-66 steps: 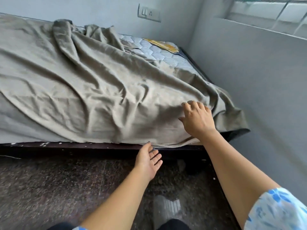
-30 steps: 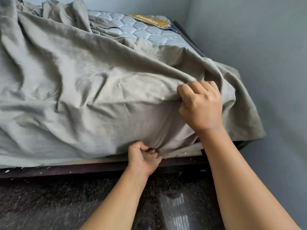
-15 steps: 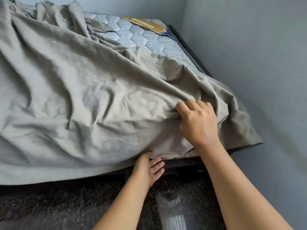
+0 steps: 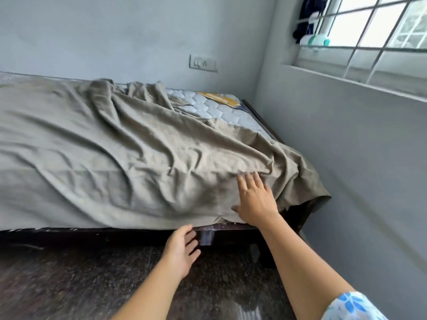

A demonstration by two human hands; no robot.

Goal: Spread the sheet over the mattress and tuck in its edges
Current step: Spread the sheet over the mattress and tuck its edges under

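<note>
A wrinkled grey-brown sheet (image 4: 129,153) covers most of the mattress and hangs over its near side. The quilted white mattress (image 4: 221,109) shows bare at the far right corner, with a yellow label on it. My right hand (image 4: 255,199) lies flat with fingers spread against the sheet on the mattress's near side, close to the right corner. My left hand (image 4: 181,250) hovers open just below the sheet's hem, in front of the dark bed frame (image 4: 138,234), holding nothing. A loose corner of the sheet droops over the right end.
The bed stands in a corner between grey walls. A switch plate (image 4: 203,63) is on the back wall. A barred window (image 4: 374,31) with bottles on its sill is on the right. Dark speckled floor (image 4: 69,280) lies in front.
My right hand has let go of the bunched sheet and now rests flat on it. My left hand has drawn back from under the hem. The view has pulled back and up.
</note>
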